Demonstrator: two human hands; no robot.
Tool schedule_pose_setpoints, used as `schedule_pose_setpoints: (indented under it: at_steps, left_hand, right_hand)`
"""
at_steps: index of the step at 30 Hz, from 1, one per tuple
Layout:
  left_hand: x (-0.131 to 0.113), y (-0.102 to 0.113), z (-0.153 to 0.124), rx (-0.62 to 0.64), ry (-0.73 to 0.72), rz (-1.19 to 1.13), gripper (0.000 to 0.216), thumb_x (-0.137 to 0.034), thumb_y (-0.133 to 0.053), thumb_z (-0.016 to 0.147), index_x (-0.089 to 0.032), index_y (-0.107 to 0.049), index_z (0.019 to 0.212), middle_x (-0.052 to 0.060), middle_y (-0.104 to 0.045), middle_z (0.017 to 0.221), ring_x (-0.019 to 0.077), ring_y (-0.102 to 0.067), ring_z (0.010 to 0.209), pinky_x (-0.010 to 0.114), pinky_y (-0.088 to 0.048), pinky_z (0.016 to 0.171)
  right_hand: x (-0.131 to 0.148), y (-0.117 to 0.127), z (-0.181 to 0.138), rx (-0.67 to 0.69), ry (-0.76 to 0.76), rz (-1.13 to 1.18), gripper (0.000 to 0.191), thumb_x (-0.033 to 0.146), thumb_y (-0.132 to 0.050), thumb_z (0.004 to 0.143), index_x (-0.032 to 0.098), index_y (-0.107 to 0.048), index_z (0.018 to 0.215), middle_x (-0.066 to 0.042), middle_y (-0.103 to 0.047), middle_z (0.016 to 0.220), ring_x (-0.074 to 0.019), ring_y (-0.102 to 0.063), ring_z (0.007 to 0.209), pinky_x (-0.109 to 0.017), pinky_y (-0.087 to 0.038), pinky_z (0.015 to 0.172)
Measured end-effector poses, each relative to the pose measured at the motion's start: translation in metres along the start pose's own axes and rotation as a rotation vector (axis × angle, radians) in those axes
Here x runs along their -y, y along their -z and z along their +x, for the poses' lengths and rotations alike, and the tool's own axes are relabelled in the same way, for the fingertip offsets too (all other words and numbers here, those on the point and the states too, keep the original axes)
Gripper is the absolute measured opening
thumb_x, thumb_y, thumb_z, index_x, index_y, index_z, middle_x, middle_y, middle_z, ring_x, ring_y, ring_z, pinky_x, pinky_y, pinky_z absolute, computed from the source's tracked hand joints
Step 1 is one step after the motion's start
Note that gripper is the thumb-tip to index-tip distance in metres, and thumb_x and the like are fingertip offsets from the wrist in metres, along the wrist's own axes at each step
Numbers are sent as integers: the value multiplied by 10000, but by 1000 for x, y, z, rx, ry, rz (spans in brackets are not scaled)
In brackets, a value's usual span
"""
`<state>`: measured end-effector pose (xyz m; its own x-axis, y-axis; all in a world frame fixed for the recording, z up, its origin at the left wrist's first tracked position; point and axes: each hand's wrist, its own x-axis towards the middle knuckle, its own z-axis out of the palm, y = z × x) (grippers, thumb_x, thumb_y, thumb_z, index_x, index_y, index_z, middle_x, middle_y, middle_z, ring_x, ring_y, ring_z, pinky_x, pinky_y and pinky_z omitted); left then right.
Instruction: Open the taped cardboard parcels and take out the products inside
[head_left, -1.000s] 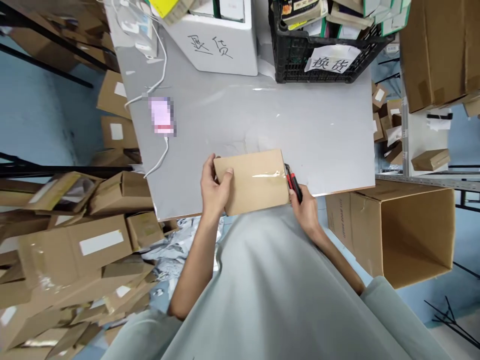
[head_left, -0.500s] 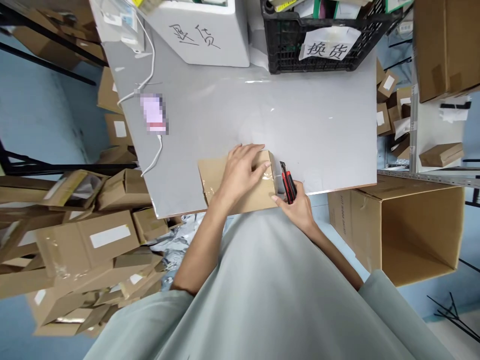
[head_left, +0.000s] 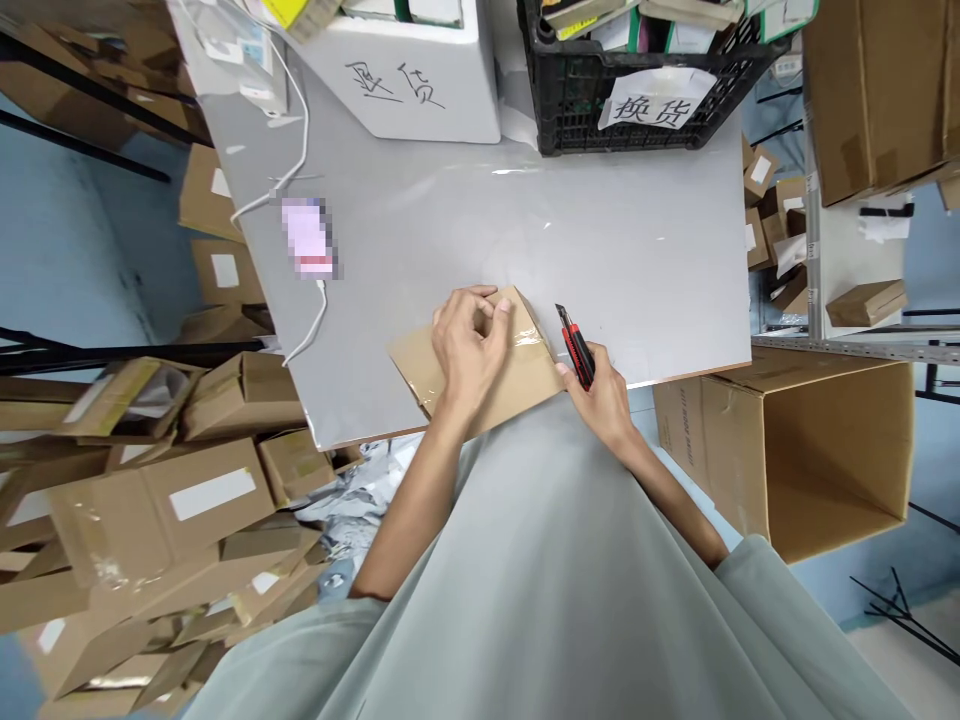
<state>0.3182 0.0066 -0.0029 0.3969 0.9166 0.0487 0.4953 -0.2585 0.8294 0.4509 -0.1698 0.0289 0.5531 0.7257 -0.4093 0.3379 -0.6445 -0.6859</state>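
A small cardboard box (head_left: 525,375) lies at a slant by the table's front edge, with shiny clear tape over its right end. My left hand (head_left: 469,340) rests on it, fingers curled at the far edge and thumb bent towards them, closed on the box; the fingertips are partly hidden. Just right of the box, my right hand (head_left: 602,398) grips a red and black box cutter (head_left: 576,350). The cutter points up and away from me, with its metal tip apart from the box. My right thumb is close to the box's near right corner.
A white bin (head_left: 427,85) and a black plastic crate (head_left: 652,110) stand at the back of the grey table (head_left: 600,230). A phone (head_left: 309,238) with a white cable lies left. Piled cartons (head_left: 165,500) fill the left floor; a big open carton (head_left: 832,460) stands right.
The box has turned slightly anticlockwise. My left hand has gone from lying flat across it to curled fingers. My right hand still holds the box cutter, shifted only a little.
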Motion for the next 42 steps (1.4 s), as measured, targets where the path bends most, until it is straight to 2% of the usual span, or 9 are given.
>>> schedule_pose_setpoints:
  at_steps: [3, 6, 9, 15, 20, 25, 30, 37, 42]
  left_hand:
    - [1, 2, 0, 86, -55, 40, 222, -481, -663, 1064, -287, -687, 1169, 95, -798, 1372, 348, -704, 1350, 559, -425, 1250]
    - [7, 6, 2, 196, -85, 48, 549, -551, -775, 973, -311, -657, 1452, 102, -741, 1518, 393, -637, 1433, 561, -365, 1306]
    - [13, 8, 5, 260, -93, 27, 704, -628, -806, 941, -326, -629, 1551, 108, -721, 1550, 416, -599, 1473, 556, -345, 1324]
    - [16, 7, 7, 286, -95, -30, 727, -691, -790, 951, -340, -640, 1569, 110, -713, 1545, 435, -584, 1494, 579, -309, 1345]
    - [12, 10, 7, 314, -91, -51, 675, -665, -776, 970, -342, -659, 1550, 104, -704, 1552, 440, -562, 1511, 576, -319, 1335]
    - [12, 13, 8, 340, -124, -42, 648, -658, -759, 989, -356, -659, 1553, 82, -688, 1592, 424, -571, 1496, 564, -313, 1337]
    - [11, 15, 4, 322, -177, 84, 632, -618, -686, 1048, -318, -630, 1602, 102, -682, 1606, 430, -603, 1463, 607, -372, 1280]
    - [5, 15, -6, 289, -167, 214, 597, -585, -571, 1097, -302, -626, 1620, 122, -666, 1628, 382, -591, 1478, 544, -368, 1285]
    - [1, 15, -6, 307, -177, 286, 568, -541, -526, 1117, -308, -636, 1624, 143, -660, 1621, 387, -595, 1461, 546, -388, 1247]
  right_hand:
    - [10, 6, -13, 12, 41, -62, 494, 529, -433, 1159, 198, -590, 1491, -121, -808, 1275, -293, -788, 1114, -425, -609, 980]
    - [23, 12, -27, 53, 68, -125, 488, 428, -358, 1190, 199, -569, 1566, -136, -786, 1401, -286, -782, 1228, -420, -619, 1027]
    - [36, 17, -38, 97, 68, -218, 507, 357, -333, 1206, 204, -535, 1645, -142, -751, 1498, -284, -764, 1309, -407, -629, 1038]
    - [56, 17, -41, 155, -39, -457, 549, 286, -342, 1216, 216, -473, 1744, -157, -756, 1470, -295, -795, 1224, -388, -648, 978]
    - [67, 13, -36, 159, -83, -505, 560, 277, -359, 1216, 226, -454, 1765, -160, -776, 1421, -295, -803, 1191, -397, -643, 990]
    - [79, 11, -36, 170, -133, -520, 562, 267, -353, 1224, 198, -422, 1777, -176, -761, 1466, -297, -796, 1235, -404, -639, 1020]
    - [86, 13, -38, 210, -157, -509, 562, 248, -327, 1231, 149, -402, 1779, -179, -744, 1499, -300, -796, 1246, -397, -627, 1047]
    - [82, 5, -37, 271, -172, -620, 617, 292, -293, 1237, 175, -238, 1841, -192, -770, 1379, -277, -827, 1107, -380, -656, 940]
    - [84, 7, -31, 305, -138, -583, 622, 227, -336, 1222, 171, -257, 1836, -186, -781, 1340, -251, -833, 1081, -354, -662, 935]
